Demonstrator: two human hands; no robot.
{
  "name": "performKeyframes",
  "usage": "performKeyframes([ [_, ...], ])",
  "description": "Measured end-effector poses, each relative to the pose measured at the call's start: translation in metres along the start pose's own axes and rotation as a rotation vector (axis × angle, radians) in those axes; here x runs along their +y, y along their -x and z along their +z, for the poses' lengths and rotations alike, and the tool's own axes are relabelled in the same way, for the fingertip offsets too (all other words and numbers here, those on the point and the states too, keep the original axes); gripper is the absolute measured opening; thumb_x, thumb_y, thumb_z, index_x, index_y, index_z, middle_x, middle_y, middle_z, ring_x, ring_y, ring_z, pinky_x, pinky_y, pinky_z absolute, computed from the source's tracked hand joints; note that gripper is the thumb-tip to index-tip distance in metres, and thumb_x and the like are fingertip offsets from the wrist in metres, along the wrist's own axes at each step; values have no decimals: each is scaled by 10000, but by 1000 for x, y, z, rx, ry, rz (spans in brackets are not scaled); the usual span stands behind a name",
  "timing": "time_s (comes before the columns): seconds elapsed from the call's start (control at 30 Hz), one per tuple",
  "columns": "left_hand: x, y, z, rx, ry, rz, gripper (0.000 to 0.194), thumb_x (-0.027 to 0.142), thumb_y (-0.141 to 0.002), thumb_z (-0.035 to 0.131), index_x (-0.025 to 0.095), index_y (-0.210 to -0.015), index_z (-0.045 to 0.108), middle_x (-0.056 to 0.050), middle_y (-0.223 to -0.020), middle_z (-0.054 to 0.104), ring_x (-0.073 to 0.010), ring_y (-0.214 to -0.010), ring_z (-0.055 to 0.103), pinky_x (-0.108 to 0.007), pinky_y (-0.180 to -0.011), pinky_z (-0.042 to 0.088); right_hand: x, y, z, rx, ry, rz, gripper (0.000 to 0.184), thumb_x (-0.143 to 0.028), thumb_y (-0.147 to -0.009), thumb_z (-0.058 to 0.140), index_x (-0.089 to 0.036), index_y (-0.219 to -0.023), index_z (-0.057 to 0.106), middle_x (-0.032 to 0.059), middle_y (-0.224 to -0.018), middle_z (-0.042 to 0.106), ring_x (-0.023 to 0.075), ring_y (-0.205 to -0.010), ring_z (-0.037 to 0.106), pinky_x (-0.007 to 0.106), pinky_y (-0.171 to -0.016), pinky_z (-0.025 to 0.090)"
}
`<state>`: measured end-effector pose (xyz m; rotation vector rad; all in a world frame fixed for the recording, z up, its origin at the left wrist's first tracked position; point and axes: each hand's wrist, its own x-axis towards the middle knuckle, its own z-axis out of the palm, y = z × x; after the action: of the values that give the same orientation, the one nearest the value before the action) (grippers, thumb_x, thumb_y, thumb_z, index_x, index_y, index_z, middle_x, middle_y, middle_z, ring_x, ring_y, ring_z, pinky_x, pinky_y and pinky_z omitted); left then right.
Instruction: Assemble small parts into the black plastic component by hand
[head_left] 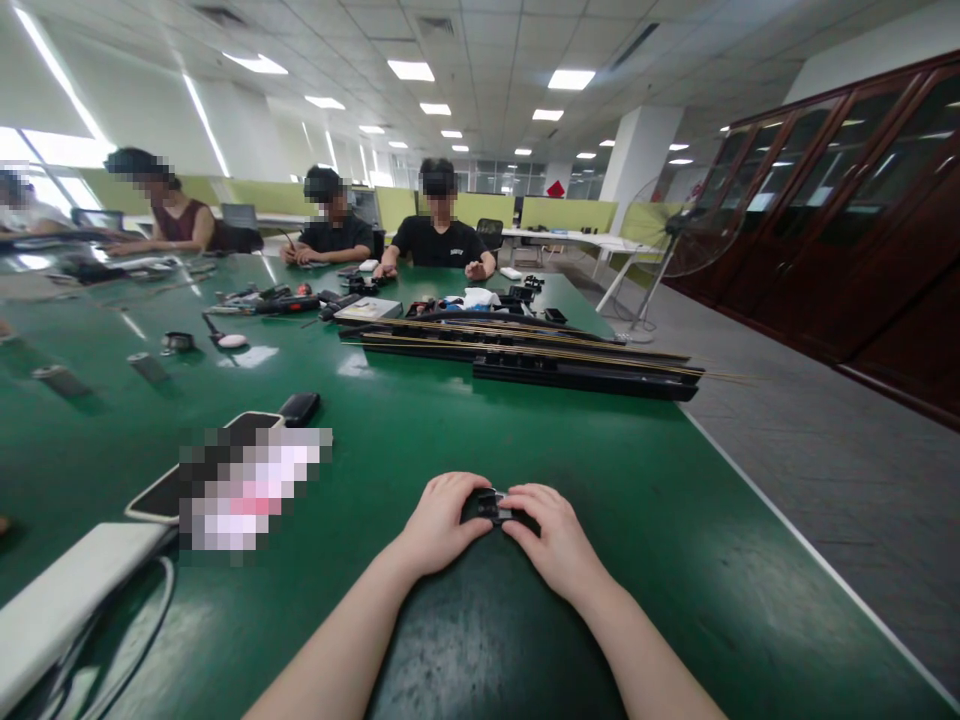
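A small black part with a slotted, metallic-looking middle (pixel 491 507) is held between my two hands, low over the green table (pixel 360 620). On its left side, the fingers and thumb of my left hand (pixel 448 520) close around it. The fingertips and thumb of my right hand (pixel 551 535) pinch it from the right. Its exact kind is too small to make out, and my fingers cover both of its ends.
Long black rails (pixel 585 375) with thin brass-coloured rods lie across the table ahead. Left are a phone (pixel 225 455), a white box-like device (pixel 75 600) and a grey cable (pixel 161 620). Tools (pixel 270 300) lie farther back. Several people sit opposite. A fan (pixel 671 225) stands right.
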<state>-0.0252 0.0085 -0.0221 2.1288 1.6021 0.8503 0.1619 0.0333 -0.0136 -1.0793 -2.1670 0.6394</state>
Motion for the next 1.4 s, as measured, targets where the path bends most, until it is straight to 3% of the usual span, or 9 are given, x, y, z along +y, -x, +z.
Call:
performKeyframes([
  [0.17, -2, 0, 1, 3, 1, -4, 342, 314, -716, 606, 235, -1039, 523, -32, -1051, 597, -204, -1018, 509, -383, -919, 348, 0, -1, 2, -44, 52, 10, 218, -213, -731, 602, -269, -936, 653, 58, -1058, 633, 234, -1038, 529, 453, -924, 365],
  [0.3, 0, 0, 0, -13, 0, -15, 360, 299, -720, 597, 240, -1066, 516, -37, -1086, 586, -212, -1049, 493, -399, -938, 333, 3, 0, 0, -29, -86, 51, 324, -213, -696, 623, -278, -1013, 623, 45, -1070, 634, 230, -1033, 541, 443, -937, 368],
  [0.43, 2, 0, -1, -23, 4, -37, 372, 253, -732, 577, 233, -1096, 499, -42, -1119, 575, -210, -1073, 479, -401, -954, 323, 6, 1, -3, 30, -247, 183, 422, -222, -698, 600, -256, -1115, 552, 46, -1134, 600, 210, -1069, 528, 408, -961, 368],
  [0.7, 5, -1, -3, -18, 20, -81, 352, 214, -738, 544, 213, -1087, 497, -41, -1095, 583, -204, -1053, 488, -384, -941, 344, 9, 1, -2, 60, -302, 261, 305, -191, -773, 462, -228, -1055, 573, 48, -1043, 641, 190, -1002, 574, 396, -937, 395],
  [0.97, 7, -1, -5, -21, 39, -106, 314, 234, -765, 516, 205, -1077, 500, -46, -1075, 587, -204, -1032, 493, -385, -927, 356, 7, 1, -2, 66, -249, 252, 314, -149, -762, 446, -236, -1022, 600, 39, -1048, 641, 196, -1011, 565, 398, -942, 393],
  [1.4, 2, -1, -2, 2, 64, -139, 387, 285, -789, 491, 210, -1168, 468, -61, -1160, 562, -211, -1090, 475, -403, -957, 344, 10, 1, -1, 56, -347, 263, 319, -158, -748, 462, -243, -1022, 603, 28, -1033, 649, 187, -998, 580, 386, -942, 403],
])
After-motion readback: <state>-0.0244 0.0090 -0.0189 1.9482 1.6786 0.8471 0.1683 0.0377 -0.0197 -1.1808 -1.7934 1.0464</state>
